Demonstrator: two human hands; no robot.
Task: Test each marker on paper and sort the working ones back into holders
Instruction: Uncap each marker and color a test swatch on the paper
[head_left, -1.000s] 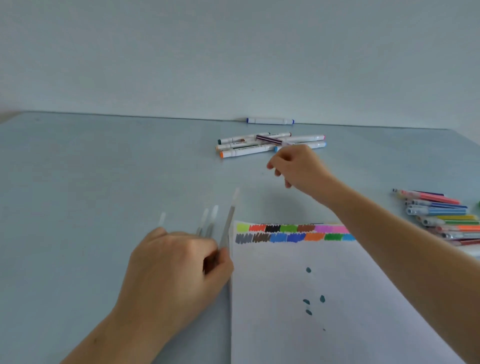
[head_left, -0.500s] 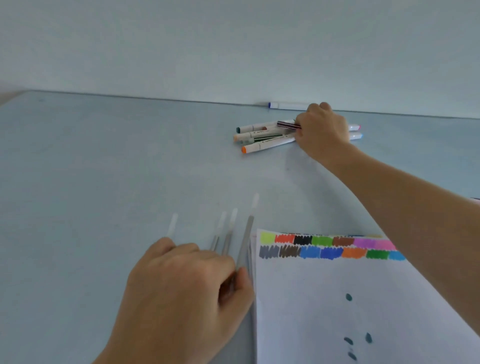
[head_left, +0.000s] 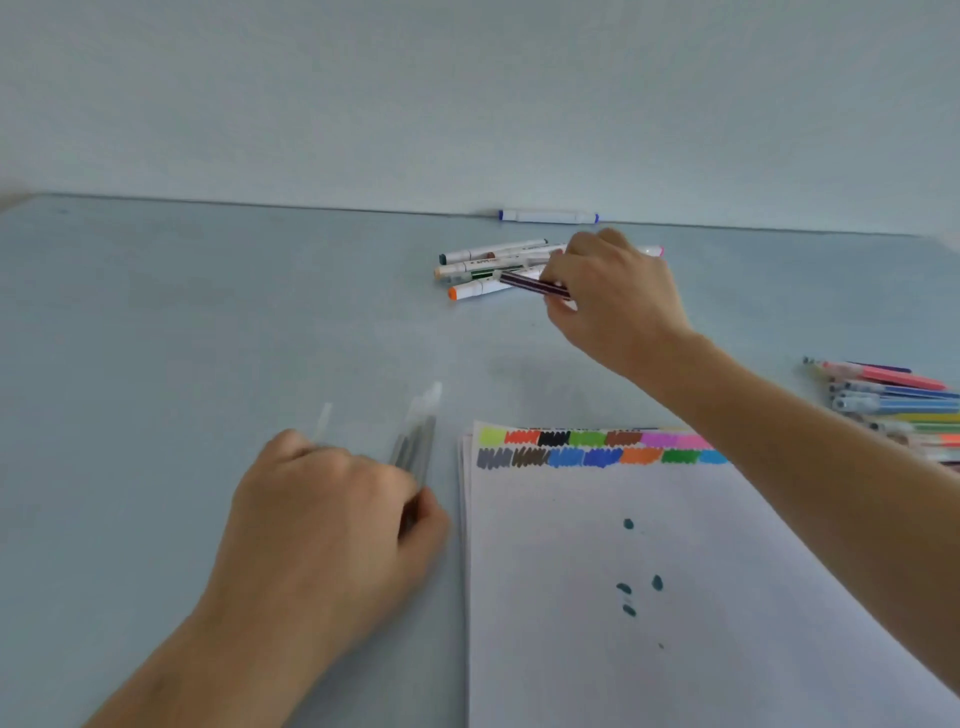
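i see the paper (head_left: 675, 571) lying flat on the blue table (head_left: 182, 322), and i'll place everything off it. two rows of colour swatches (head_left: 597, 448) run along its far edge, and a few dark teal dots (head_left: 628, 525) sit near its middle.

right hand (head_left: 613, 301) is out past the paper's far edge, fingers curled round a dark striped marker (head_left: 530, 283), which points left and lies over a loose pile of white markers (head_left: 488, 265). one marker in the pile has an orange cap end (head_left: 453, 294), one a pink end (head_left: 655, 251) poking out behind the hand. can't tell if the striped marker is lifted clear of the pile or resting on it.

farther from the paper still, a lone white marker with blue ends (head_left: 548, 216) lies along the wall line.

left hand (head_left: 327, 519) is just left of the paper, knuckles up, fingers closed on a bunch of clear-capped pens (head_left: 415, 441) fanning away from me. they're blurred, so i can't count them.

right of the paper's far corner, a heap of coloured pens (head_left: 893, 400) lies on the table, partly cut by the frame edge.
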